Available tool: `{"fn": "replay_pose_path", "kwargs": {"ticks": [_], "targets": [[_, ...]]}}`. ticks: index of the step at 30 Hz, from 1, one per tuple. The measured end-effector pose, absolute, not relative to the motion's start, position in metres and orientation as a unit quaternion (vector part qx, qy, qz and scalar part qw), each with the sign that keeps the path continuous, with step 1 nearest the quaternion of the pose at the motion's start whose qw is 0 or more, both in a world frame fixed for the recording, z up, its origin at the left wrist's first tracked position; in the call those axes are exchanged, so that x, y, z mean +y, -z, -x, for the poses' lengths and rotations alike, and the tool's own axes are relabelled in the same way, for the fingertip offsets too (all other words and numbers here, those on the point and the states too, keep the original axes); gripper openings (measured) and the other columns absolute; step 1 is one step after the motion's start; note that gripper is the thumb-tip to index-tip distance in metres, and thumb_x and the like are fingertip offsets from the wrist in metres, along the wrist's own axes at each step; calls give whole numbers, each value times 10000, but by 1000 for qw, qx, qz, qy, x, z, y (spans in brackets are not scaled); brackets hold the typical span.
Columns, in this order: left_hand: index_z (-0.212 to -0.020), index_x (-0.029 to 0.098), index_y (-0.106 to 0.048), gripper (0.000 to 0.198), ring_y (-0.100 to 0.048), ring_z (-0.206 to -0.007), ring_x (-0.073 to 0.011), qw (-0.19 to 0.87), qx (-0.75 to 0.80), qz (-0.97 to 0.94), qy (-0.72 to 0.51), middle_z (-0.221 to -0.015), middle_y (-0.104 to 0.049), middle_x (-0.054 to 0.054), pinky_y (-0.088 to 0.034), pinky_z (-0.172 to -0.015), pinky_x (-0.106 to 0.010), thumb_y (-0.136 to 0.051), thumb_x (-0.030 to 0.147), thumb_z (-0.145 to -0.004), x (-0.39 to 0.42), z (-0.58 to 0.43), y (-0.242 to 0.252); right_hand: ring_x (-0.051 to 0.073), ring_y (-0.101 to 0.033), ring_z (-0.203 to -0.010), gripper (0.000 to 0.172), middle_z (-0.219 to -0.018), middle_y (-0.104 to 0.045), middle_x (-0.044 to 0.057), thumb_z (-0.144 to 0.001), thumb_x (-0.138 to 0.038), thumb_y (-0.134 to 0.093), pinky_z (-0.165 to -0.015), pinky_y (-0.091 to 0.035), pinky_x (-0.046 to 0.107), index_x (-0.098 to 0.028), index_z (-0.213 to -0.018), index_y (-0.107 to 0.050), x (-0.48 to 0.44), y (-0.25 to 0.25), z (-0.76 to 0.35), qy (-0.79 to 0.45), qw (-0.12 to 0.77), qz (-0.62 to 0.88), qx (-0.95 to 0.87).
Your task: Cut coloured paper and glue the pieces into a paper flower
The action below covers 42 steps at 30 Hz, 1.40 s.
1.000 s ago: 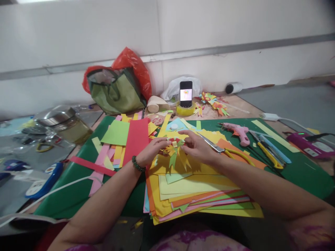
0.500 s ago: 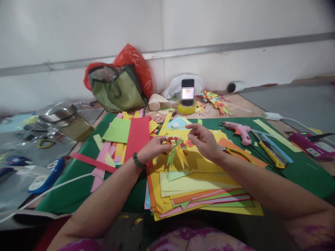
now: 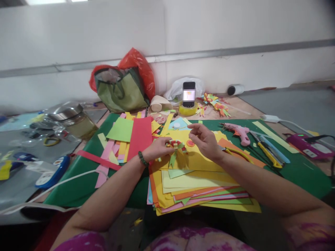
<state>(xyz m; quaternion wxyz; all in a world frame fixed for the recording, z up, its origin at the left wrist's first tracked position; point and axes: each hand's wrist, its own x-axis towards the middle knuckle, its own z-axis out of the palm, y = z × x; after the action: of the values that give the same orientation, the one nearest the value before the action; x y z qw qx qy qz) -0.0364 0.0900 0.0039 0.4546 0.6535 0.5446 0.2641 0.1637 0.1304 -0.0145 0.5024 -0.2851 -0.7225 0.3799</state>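
Note:
My left hand (image 3: 158, 150) is closed on a small paper rosette (image 3: 175, 146), pinching its left edge. The rosette has red, green and cream parts at its top, and a pointed green tail hangs down over yellow paper. Close by on the right, my right hand (image 3: 205, 141) is curled, thumb and forefinger bent towards the rosette. Whether anything tiny sits between those fingers I cannot make out. A small red-orange paper flower (image 3: 190, 143) shows just beside the right thumb. Beneath both hands lies a stack of coloured paper (image 3: 193, 181), mostly yellow on top.
On the green mat (image 3: 300, 174) at right lie a pink glue gun (image 3: 240, 132), yellow-handled scissors (image 3: 239, 155) and a cutter (image 3: 270, 151). Red paper (image 3: 141, 136) and strips cover the left. Behind stand a phone (image 3: 188, 94), finished paper flowers (image 3: 210, 98), a bag (image 3: 123, 90) and a jar (image 3: 72, 120).
The rosette has turned in my left hand, so its yellow tail no longer shows clearly. My left hand has shifted slightly right. My right hand has hardly moved.

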Motion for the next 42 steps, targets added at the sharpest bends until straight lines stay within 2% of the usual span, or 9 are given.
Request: {"fn": "replay_pose_path", "kwargs": {"ticks": [6, 12, 16, 20, 24, 29, 33, 38, 42], "targets": [[-846, 155, -640, 270, -580, -615, -140, 437, 549, -669, -245, -698, -630, -8, -429, -535, -230, -627, 367, -680, 92, 39, -2, 90, -468, -556, 219, -670, -495, -47, -821, -265, -547, -516, -414, 222, -171, -1019, -545, 134, 12, -162, -340, 527, 284, -725], [-857, 159, -712, 419, -625, -716, -186, 299, 581, -706, -273, -832, -719, -70, -453, -607, -267, -566, 540, -764, 92, 44, -6, 90, -512, -558, 143, -677, -524, -40, -872, -222, -513, -515, -451, 208, -196, -1004, -561, 109, -28, -174, -227, 493, 263, -797], [-821, 153, -697, 266, -617, -706, -182, 242, 611, -661, -362, -790, -712, -59, -463, -636, -274, -540, 360, -766, 99, 58, -8, 92, -550, -558, 96, -716, -631, -20, -877, -175, -535, -534, -454, 212, -221, -924, -604, 82, -58, -198, -71, 431, 248, -865], [-821, 150, -675, 220, -600, -664, -161, 219, 615, -590, -475, -753, -690, -43, -477, -628, -267, -519, 222, -685, 110, 82, -13, 98, -549, -501, 97, -618, -617, -37, -900, -195, -526, -586, -470, 249, -216, -889, -619, 64, -66, -225, -1, 369, 263, -892], [-809, 151, -652, 230, -577, -628, -144, 212, 623, -510, -554, -749, -673, -36, -480, -596, -260, -510, 196, -633, 117, 98, -19, 118, -564, -472, 211, -580, -629, -21, -927, -288, -489, -574, -469, 262, -189, -978, -668, 65, -60, -242, -1, 284, 309, -908], [-794, 152, -637, 214, -544, -580, -118, 241, 608, -497, -570, -710, -639, -15, -454, -567, -239, -532, 227, -624, 119, 95, -17, 168, -637, -628, 267, -736, -730, 23, -899, -349, -494, -640, -458, 286, -245, -842, -733, 111, -52, -237, -39, 122, 404, -906], [-791, 149, -633, 215, -526, -543, -114, 251, 605, -506, -561, -637, -605, 2, -417, -513, -226, -581, 283, -631, 120, 92, -15, 197, -657, -763, 243, -889, -749, 48, -862, -272, -516, -626, -430, 264, -222, -888, -753, 172, -49, -222, -43, 48, 493, -868], [-847, 145, -627, 257, -537, -530, -104, 237, 599, -462, -610, -670, -616, 2, -409, -479, -207, -586, 275, -629, 120, 100, -19, 218, -656, -816, 226, -901, -741, 112, -794, -141, -547, -638, -422, 256, -130, -869, -760, 226, -37, -209, -29, 23, 531, -847], [-873, 148, -613, 254, -536, -526, -95, 243, 603, -438, -621, -641, -590, 20, -407, -471, -188, -590, 257, -645, 119, 105, -23, 193, -656, -760, 220, -852, -745, 87, -811, -162, -539, -618, -422, 240, -135, -847, -754, 228, -26, -184, -47, 9, 478, -877]]}}
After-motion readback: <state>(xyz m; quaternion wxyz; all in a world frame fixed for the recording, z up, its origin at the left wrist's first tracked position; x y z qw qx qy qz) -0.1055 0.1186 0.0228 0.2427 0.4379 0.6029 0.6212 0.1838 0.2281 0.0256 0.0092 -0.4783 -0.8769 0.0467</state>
